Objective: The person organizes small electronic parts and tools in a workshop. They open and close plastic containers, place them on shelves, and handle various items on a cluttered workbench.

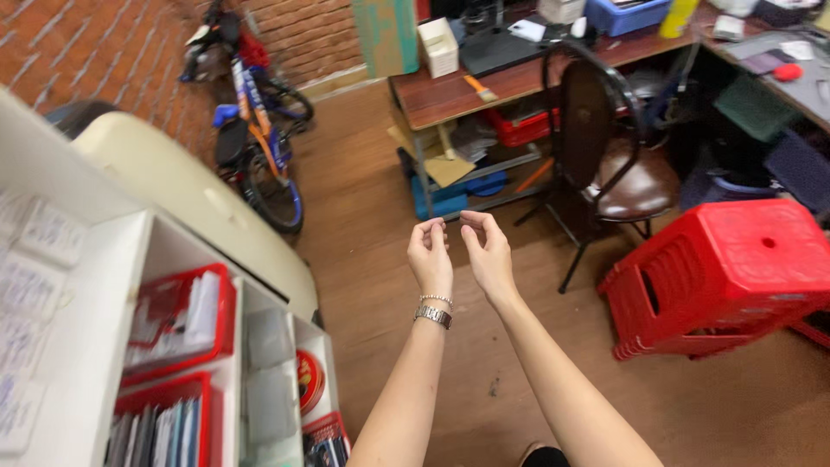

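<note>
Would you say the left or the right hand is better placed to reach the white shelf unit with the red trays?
Probably the left hand: it is on the side of the white shelf unit, while the right hand is farther from it, toward the red stool.

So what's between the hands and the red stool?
In the head view, only bare brown floor lies between the hands, left and right, and the red stool. The chair stands farther back.

Red stool [735, 268], dark brown chair [605, 147], silver bracelet [433, 316], blue bicycle [259, 147].
</note>
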